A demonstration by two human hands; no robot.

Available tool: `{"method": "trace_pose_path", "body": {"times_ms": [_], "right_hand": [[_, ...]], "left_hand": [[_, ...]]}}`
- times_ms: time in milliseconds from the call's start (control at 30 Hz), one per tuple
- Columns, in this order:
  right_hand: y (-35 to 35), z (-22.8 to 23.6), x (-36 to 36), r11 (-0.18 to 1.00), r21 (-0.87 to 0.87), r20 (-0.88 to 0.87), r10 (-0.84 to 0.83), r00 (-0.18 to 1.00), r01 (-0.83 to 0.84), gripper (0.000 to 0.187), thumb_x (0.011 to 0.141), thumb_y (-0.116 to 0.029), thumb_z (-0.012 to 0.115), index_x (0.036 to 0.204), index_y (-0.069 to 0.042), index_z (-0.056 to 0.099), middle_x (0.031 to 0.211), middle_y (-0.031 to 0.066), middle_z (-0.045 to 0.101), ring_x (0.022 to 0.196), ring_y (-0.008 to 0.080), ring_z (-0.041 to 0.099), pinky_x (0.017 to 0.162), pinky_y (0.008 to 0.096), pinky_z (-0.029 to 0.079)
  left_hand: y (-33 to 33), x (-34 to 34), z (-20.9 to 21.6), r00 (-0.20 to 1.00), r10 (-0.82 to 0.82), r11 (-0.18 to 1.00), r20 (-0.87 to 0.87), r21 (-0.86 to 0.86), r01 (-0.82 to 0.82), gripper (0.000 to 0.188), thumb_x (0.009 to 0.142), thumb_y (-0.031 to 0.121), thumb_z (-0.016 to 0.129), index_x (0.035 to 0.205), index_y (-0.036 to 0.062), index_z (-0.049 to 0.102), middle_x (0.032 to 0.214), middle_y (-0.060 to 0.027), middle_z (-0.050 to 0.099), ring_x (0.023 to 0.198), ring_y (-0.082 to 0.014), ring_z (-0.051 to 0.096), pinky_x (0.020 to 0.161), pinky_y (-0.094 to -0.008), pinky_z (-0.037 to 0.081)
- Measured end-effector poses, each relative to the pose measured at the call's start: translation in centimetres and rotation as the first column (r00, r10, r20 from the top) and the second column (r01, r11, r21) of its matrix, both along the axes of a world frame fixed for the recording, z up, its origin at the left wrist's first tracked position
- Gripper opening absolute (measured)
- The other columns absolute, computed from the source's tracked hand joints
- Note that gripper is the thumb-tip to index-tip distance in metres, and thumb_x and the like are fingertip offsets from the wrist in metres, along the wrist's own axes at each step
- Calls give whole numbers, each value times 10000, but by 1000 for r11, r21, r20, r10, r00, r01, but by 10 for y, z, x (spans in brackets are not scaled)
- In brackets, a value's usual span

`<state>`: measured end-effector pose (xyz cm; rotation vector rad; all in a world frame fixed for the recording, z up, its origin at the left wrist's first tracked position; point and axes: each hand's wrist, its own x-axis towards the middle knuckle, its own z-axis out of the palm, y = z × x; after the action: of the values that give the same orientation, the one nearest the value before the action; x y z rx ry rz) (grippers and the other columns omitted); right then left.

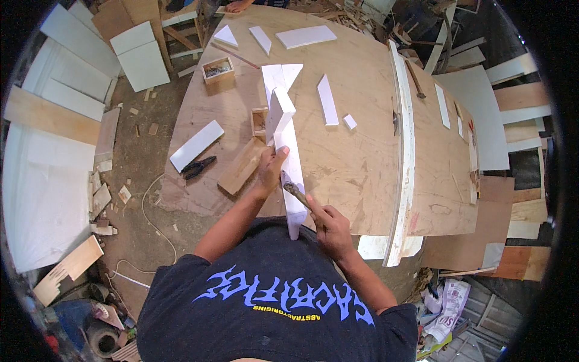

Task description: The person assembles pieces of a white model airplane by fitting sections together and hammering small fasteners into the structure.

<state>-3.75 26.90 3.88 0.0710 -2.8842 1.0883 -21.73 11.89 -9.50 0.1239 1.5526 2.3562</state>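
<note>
A white wooden assembly of several joined boards runs lengthwise in front of me, its near end close to my shirt. My left hand is closed round its left edge, the thumb lying on top. In my right hand is a hammer, gripped by the handle. The hammer's head is over the assembly's upper face, just nearer than my left hand; whether it touches cannot be told. Left of my left hand lies a bare wooden block. Beyond that block, a small open wooden box is partly hidden by the assembly.
Black-handled pliers lie beside a white board on the plywood table. Another small box holds nail-like bits. White cut pieces lie farther off. A long white strip crosses the right side. Another person's hand shows at the far edge.
</note>
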Motion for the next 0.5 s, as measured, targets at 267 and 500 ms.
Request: {"method": "trace_pose_path", "body": {"times_ms": [267, 500], "right_hand": [[0, -3, 1, 1000, 0, 1, 5, 1000, -5, 499, 985, -21, 665, 1467, -146, 657, 851, 133, 669, 698, 241, 639, 662, 356, 539], [0, 1, -1, 1000, 9, -7, -8, 1000, 8, 527, 976, -15, 667, 1479, -173, 650, 849, 123, 670, 704, 246, 647, 666, 362, 542]], "left_hand": [[3, 0, 12, 997, 73, 997, -31, 11, -72, 405, 1014, 432, 636, 1005, 28, 669, 832, 17, 593, 741, -83, 560, 639, -279, 433], [1, -1, 7, 997, 70, 997, -24, -27, -70, 426, 1016, 445, 632, 1037, 20, 664, 845, 17, 591, 754, -93, 561, 655, -279, 441]]}}
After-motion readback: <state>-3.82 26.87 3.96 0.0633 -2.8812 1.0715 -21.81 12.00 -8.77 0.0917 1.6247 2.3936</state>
